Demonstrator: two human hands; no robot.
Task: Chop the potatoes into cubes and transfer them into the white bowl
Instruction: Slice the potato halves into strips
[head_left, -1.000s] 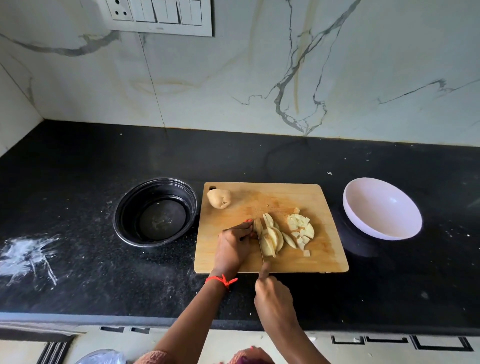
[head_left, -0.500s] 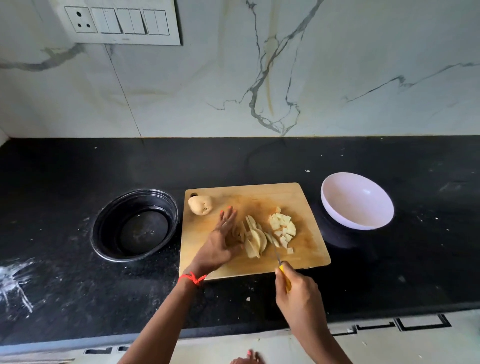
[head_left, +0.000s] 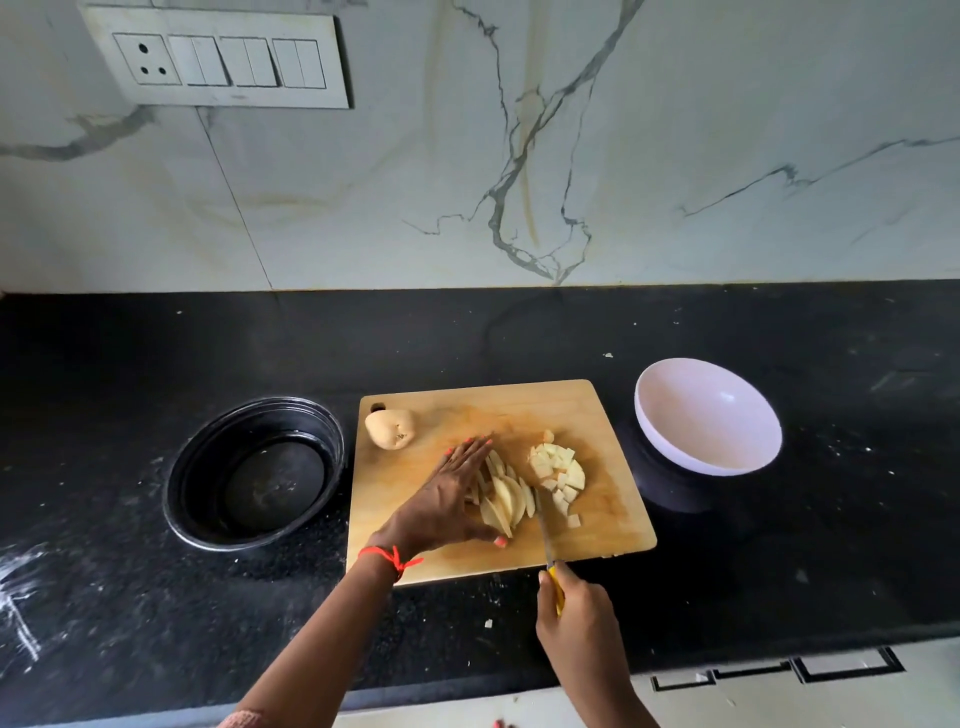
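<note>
Pale sliced potato strips are seen at the centre of the light wooden cutting board, steadied by the flat, spread fingers of the left hand, with a whole unpeeled potato at upper left. Right of them, a yellow-handled knife is gripped in the closed right hand, beside small cut potato cubes. The round white bowl is seen at the right.

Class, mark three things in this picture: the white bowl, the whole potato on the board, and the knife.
white bowl (head_left: 711, 415): head view, on its inner wall.
whole potato (head_left: 390, 428): head view, on the middle of its skin.
knife (head_left: 543, 530): head view, on the blade, above the yellow handle held by the right hand (head_left: 579, 621).
</note>
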